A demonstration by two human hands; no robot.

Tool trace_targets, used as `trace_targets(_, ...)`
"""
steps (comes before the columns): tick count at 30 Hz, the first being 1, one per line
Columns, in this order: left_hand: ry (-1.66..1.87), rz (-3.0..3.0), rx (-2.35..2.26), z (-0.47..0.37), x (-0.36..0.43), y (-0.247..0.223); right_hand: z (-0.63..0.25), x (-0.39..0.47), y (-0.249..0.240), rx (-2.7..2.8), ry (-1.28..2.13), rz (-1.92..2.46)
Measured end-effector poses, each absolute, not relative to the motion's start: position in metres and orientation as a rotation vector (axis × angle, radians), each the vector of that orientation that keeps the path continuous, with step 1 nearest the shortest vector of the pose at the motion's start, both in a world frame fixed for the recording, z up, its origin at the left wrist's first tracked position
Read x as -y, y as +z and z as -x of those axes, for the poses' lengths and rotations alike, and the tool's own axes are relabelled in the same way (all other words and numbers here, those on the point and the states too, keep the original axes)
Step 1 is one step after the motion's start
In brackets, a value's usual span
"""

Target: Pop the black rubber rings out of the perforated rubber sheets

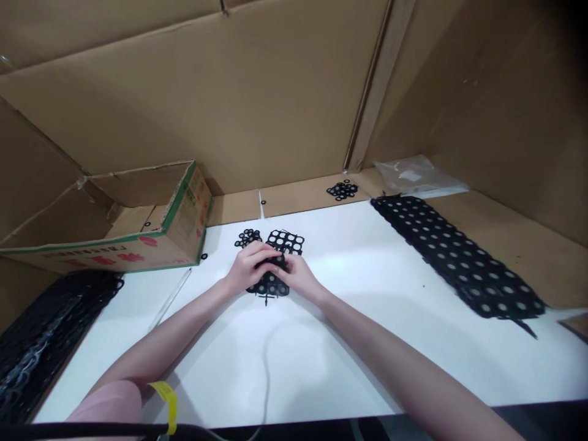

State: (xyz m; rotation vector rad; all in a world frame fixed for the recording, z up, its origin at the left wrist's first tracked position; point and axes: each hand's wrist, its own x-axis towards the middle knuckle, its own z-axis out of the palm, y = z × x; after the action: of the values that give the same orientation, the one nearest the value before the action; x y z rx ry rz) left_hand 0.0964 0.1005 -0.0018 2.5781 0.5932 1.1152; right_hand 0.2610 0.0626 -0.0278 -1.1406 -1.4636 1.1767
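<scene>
In the middle of the white tabletop lies a black sheet of moulded rings point(270, 286). Its far part point(287, 239) shows open round holes, while the near part has its circles filled in. My left hand point(250, 266) is closed over the sheet's left side, fingers bent onto it. From the right, my right hand point(297, 275) grips the same sheet, its fingertips meeting the left ones. Exactly what the fingertips pinch is hidden. Just beyond my left hand sits a small pile of loose black rings point(247, 237).
An open cardboard box point(184, 214) stands at the left, with black bagged material point(55, 331) before it. Stacked ring sheets point(459, 257) lie at right. Another ring pile point(342, 190) and a clear plastic bag point(418, 174) are at the back. A thin white stick point(171, 298) lies left.
</scene>
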Motion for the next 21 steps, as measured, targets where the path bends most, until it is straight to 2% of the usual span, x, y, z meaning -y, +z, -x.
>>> trace_targets(13,1.107,-2.100,-0.860,-0.109,-0.105,-0.002,-0.257,-0.067,-0.031,1.518,1.055,1.198)
trace_targets(21,1.011,-2.088,-0.761,-0.095,-0.105,0.001,-0.257,-0.068,-0.035,1.487,1.099,1.200)
